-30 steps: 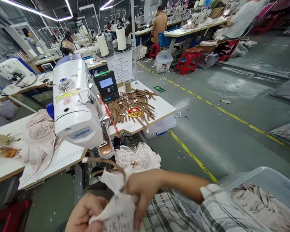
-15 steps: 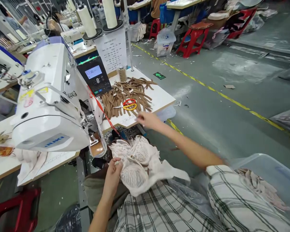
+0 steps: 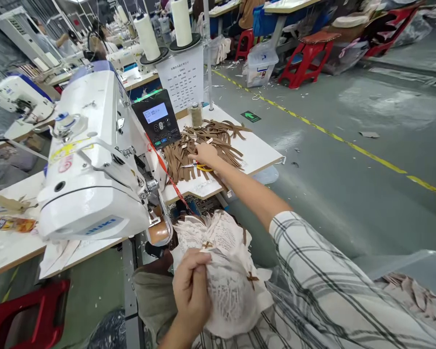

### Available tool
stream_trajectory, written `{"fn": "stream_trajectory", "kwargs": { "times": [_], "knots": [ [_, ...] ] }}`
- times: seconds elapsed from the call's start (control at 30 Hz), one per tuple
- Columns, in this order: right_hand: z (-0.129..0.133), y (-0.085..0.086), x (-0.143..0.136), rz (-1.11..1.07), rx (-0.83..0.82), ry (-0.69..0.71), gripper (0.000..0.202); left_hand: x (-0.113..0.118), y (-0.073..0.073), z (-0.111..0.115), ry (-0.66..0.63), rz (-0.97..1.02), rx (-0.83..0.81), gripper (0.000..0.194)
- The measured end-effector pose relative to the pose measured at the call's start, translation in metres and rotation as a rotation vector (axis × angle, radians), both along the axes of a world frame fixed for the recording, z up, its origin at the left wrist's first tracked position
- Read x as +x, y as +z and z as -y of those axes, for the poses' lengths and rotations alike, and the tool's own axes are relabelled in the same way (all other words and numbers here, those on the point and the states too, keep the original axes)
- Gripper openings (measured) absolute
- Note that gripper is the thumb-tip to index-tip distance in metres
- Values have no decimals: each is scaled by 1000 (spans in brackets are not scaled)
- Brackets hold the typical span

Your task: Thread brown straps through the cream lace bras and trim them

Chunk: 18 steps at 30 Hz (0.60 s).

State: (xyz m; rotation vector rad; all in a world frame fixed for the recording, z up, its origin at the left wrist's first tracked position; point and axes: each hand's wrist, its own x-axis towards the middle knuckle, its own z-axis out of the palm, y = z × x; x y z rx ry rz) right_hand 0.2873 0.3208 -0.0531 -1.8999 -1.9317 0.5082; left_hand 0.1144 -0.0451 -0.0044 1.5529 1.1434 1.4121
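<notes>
My left hand (image 3: 192, 288) is closed on the edge of a white lace bra (image 3: 232, 295) that lies across my lap. Small brown bows sit on its lace. Over the sewing table, my right hand (image 3: 206, 156) reaches into a pile of brown fabric straps (image 3: 227, 140). Its fingers are bent together at the straps, and what they pinch is hidden. Beneath that hand lies a pair of scissors (image 3: 205, 168), its handles partly covered.
A white sewing machine (image 3: 90, 160) with a control panel (image 3: 156, 118) stands at left. Thread cones (image 3: 147, 41) and a small jar (image 3: 196, 116) are behind the straps. A clear plastic bin (image 3: 414, 266) with fabric is at my right. A red stool (image 3: 32, 310) stands lower left.
My right hand has moved forward and left from the table's front edge onto the straps, covering part of the scissors. My left hand and the bra appear closer, and the bra's cup is turned.
</notes>
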Motion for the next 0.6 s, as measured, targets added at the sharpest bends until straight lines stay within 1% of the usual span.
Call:
{"fn": "stream_trajectory", "kwargs": {
  "times": [0.03, 0.07, 0.1, 0.13, 0.2, 0.23, 0.27, 0.3, 0.37, 0.43, 0.5, 0.53, 0.6],
  "knots": [
    [-6, -2, -5, -15, -14, -18, 38, -3, 0, -4, 48, -37, -16, 23],
    [-9, -3, -9, -38, -20, -35, 33, -8, -2, -8, 70, -97, -76, 22],
    [-12, -5, -12, -70, -20, -47, 28, -13, -3, -12, 54, -170, -169, 21],
    [-12, -6, -13, -110, -10, -53, 22, -19, -5, -16, 0, -243, -281, 21],
    [-11, -6, -13, -214, 35, -49, 18, -28, -7, -22, -164, -344, -474, 24],
    [-10, -5, -12, -273, 65, -46, 21, -31, -6, -23, -230, -362, -519, 25],
    [-10, -2, -11, -328, 95, -44, 24, -33, -4, -24, -259, -361, -524, 25],
    [-10, 3, -8, -370, 123, -45, 28, -33, -1, -24, -244, -346, -493, 25],
    [-16, 16, 0, -513, 197, -56, 35, -29, 11, -23, -143, -298, -359, 24],
    [-25, 33, 13, -784, 307, -46, 38, -24, 27, -23, -56, -223, -167, 20],
    [-34, 53, 30, -1081, 422, -5, 45, -19, 43, -22, 25, -115, 50, 18],
    [-37, 63, 40, -1175, 459, 20, 48, -17, 51, -22, 72, -57, 148, 18],
    [-38, 83, 58, -1209, 478, 59, 52, -15, 60, -23, 181, 16, 277, 18]
  ]
}}
